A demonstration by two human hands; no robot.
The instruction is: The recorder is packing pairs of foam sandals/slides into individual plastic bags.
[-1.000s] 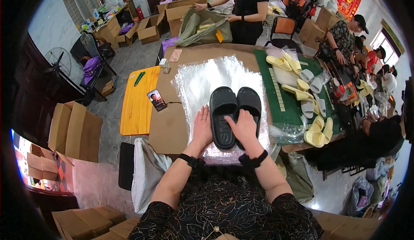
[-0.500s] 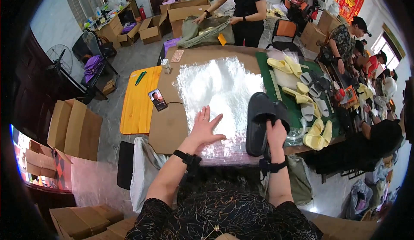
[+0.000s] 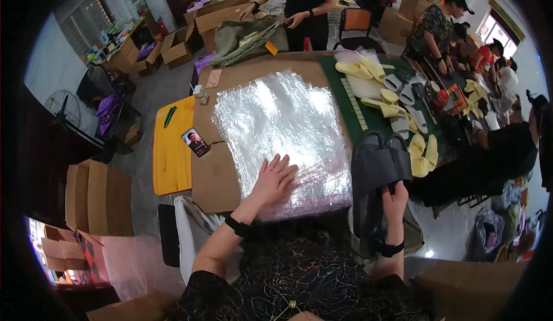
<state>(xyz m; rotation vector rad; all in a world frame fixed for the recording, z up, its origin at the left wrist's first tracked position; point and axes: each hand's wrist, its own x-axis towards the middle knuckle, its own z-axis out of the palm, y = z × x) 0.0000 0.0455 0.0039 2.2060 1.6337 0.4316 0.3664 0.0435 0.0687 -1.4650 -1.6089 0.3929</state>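
Right hand (image 3: 395,201), grip closed on the pair of black slippers (image 3: 377,174), holds them beside the plastic bag stack (image 3: 282,131); left hand (image 3: 275,178) lies flat, open, on it. Bagging not yet begun.

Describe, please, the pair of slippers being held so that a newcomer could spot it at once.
Start at the shiny stack of clear bags on the cardboard-covered table. Just off its right edge, the right hand grips the dark grey slippers; the slippers beyond them are pale yellow or white.
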